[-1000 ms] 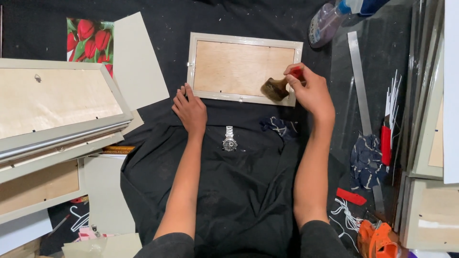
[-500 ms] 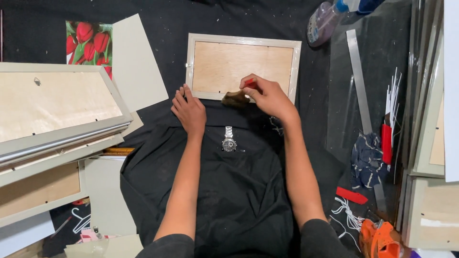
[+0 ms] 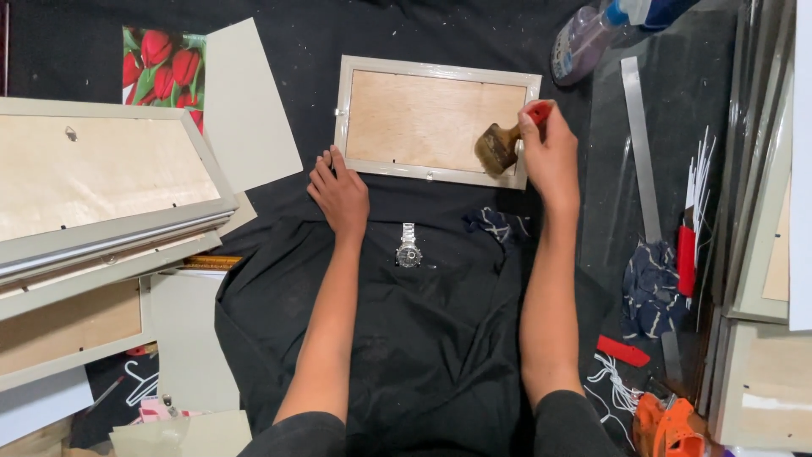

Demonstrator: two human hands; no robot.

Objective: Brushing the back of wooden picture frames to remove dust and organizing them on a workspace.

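Observation:
A pale picture frame (image 3: pixel 355 161) with a plywood back lies face down on black cloth in front of me. My right hand (image 3: pixel 550 156) grips a red-handled paintbrush (image 3: pixel 501 145), its bristles resting on the plywood near the frame's right end. My left hand (image 3: pixel 341 190) lies flat on the cloth, its fingertips touching the frame's lower left corner. A silver wristwatch (image 3: pixel 408 246) sits on the cloth between my forearms.
Stacked frames (image 3: pixel 101 195) lie at left beside a tulip picture (image 3: pixel 161 63) and grey card sheets (image 3: pixel 245 106). A spray bottle (image 3: pixel 588 38), metal ruler (image 3: pixel 640 144), glass sheet, rags (image 3: pixel 650 288), red-handled tool (image 3: pixel 686 258), an orange tool (image 3: pixel 668 427) and more frames (image 3: pixel 761 372) crowd the right.
My right hand swept the brush left along the frame's lower edge, then back to the right end. The left hand stayed in place.

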